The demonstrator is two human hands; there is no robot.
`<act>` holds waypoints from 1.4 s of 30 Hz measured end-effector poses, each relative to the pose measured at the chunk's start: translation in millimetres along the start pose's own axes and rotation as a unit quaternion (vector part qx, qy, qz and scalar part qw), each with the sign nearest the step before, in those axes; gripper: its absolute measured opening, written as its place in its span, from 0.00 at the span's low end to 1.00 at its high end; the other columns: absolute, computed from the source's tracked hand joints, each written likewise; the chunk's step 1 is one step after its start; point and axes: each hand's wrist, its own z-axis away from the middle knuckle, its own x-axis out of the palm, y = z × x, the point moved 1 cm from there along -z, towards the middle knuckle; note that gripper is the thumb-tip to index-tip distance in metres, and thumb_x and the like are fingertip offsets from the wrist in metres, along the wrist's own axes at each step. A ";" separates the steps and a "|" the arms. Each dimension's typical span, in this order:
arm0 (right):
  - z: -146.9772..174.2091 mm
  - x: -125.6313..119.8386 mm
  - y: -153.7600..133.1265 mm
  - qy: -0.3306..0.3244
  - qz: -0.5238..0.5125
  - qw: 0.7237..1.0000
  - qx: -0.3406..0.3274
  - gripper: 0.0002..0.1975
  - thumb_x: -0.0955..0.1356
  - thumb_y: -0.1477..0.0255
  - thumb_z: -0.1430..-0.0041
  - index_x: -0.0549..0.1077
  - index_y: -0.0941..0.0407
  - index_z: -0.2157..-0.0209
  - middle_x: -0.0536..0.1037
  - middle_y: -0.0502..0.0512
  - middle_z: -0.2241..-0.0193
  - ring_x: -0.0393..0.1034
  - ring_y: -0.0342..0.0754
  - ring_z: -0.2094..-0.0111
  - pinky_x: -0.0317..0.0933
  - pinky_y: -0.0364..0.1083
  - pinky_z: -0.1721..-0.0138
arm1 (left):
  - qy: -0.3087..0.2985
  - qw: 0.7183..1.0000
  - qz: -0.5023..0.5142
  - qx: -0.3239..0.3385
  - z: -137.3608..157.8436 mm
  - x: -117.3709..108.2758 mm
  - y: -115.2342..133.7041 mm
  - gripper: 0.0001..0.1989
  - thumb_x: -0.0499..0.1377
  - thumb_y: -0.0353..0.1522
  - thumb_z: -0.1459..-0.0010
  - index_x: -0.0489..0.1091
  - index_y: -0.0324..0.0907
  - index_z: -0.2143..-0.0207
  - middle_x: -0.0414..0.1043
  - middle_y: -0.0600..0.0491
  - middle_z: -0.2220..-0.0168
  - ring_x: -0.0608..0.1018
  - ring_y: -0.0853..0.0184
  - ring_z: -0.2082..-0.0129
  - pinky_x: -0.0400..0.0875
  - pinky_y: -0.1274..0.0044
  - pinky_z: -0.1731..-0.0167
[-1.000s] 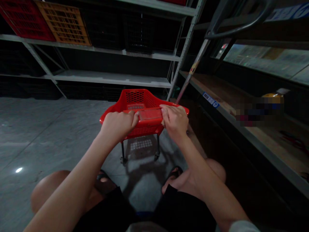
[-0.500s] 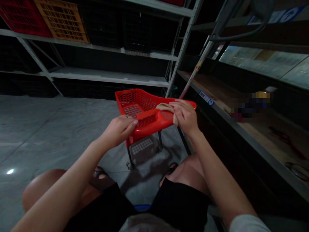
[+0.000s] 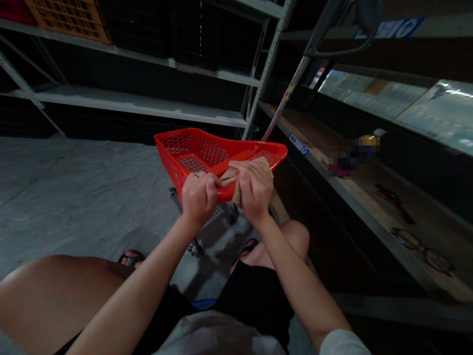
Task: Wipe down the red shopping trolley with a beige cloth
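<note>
A red plastic shopping cart (image 3: pixel 170 158) with a perforated basket stands on wheels between my feet and the shelves. My left hand (image 3: pixel 200 195) is closed around its near handle bar. My right hand (image 3: pixel 255 187) presses a tan cloth (image 3: pixel 237 193) onto the same handle, close beside the left hand. Part of the cloth hangs below the bar, and the rest is hidden under my right fingers.
A white metal rack (image 3: pixel 140 106) with an orange crate (image 3: pixel 70 19) runs along the back. On the wooden shelf at right lie eyeglasses (image 3: pixel 421 249) and a red-handled tool (image 3: pixel 395 202). A pole with a grey handle (image 3: pixel 291 88) leans there.
My right hand has slid the cloth leftward along the handle, from its right end to beside my left hand. The view has shifted to the right.
</note>
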 end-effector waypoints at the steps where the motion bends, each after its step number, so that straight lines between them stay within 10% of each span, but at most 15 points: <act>1: 3.1 2.3 -15.7 -0.024 -0.012 1.000 0.000 0.24 0.54 0.63 0.23 0.79 0.48 0.48 0.84 0.52 0.50 0.76 0.50 0.45 0.60 0.55 0.36 | -0.004 1.000 0.020 -0.012 -1.1 -2.7 1.0 0.25 0.39 0.42 0.25 0.70 0.44 0.66 0.75 0.50 0.70 0.75 0.65 0.68 0.70 0.70 0.61; 6: 2.1 -1.8 -39.4 -0.038 -0.162 0.982 0.089 0.31 0.51 0.51 0.25 0.58 0.45 0.28 0.68 0.55 0.31 0.67 0.56 0.35 0.61 0.58 0.35 | 0.015 0.990 0.140 -0.027 -28.1 -30.2 21.3 0.24 0.46 0.49 0.26 0.59 0.45 0.37 0.71 0.43 0.42 0.78 0.61 0.46 0.76 0.68 0.49; 9: -5.6 -13.7 -18.8 -0.020 -0.252 0.956 0.148 0.35 0.45 0.47 0.28 0.49 0.42 0.26 0.62 0.55 0.28 0.64 0.57 0.32 0.62 0.61 0.35 | -0.084 0.992 0.086 0.026 -43.8 -29.9 49.8 0.30 0.51 0.48 0.28 0.53 0.45 0.31 0.64 0.40 0.33 0.73 0.56 0.37 0.73 0.64 0.42; 15: -26.9 -28.3 56.5 0.071 -0.210 0.955 0.195 0.30 0.51 0.51 0.26 0.69 0.44 0.36 0.74 0.54 0.37 0.68 0.53 0.36 0.61 0.58 0.34 | -0.251 0.944 -0.204 0.066 -36.1 9.2 85.5 0.26 0.53 0.39 0.28 0.63 0.36 0.33 0.64 0.34 0.32 0.76 0.48 0.41 0.79 0.63 0.54; 18: -30.8 -23.7 75.1 -0.039 -0.081 0.987 0.137 0.21 0.58 0.57 0.28 0.80 0.45 0.49 0.83 0.51 0.47 0.72 0.54 0.40 0.56 0.59 0.32 | -0.234 0.934 -0.245 0.110 -30.3 12.4 84.6 0.21 0.49 0.33 0.27 0.69 0.36 0.37 0.71 0.37 0.36 0.77 0.49 0.42 0.79 0.64 0.57; 26: -28.0 -24.8 82.6 -0.095 0.009 0.994 0.058 0.17 0.62 0.69 0.32 0.84 0.46 0.60 0.86 0.49 0.57 0.75 0.55 0.46 0.60 0.59 0.37 | -0.217 0.943 -0.049 0.247 -19.0 -32.7 18.7 0.20 0.51 0.38 0.26 0.68 0.48 0.36 0.73 0.48 0.37 0.75 0.59 0.38 0.74 0.67 0.43; 34: -41.7 -32.9 115.1 -0.111 -0.057 0.990 0.069 0.18 0.63 0.74 0.43 0.85 0.45 0.65 0.86 0.47 0.61 0.77 0.53 0.48 0.65 0.57 0.37 | -0.221 0.967 0.022 0.123 -15.9 -12.6 -72.6 0.32 0.38 0.49 0.26 0.75 0.41 0.46 0.77 0.42 0.47 0.76 0.56 0.45 0.71 0.63 0.44; 42: -63.7 -30.8 140.8 -0.179 -0.078 0.979 0.064 0.14 0.64 0.68 0.37 0.84 0.47 0.61 0.84 0.49 0.48 0.74 0.53 0.42 0.60 0.57 0.32 | -0.178 0.979 0.026 0.097 -13.2 7.3 19.2 0.19 0.47 0.34 0.26 0.74 0.41 0.44 0.78 0.46 0.46 0.75 0.58 0.46 0.69 0.63 0.41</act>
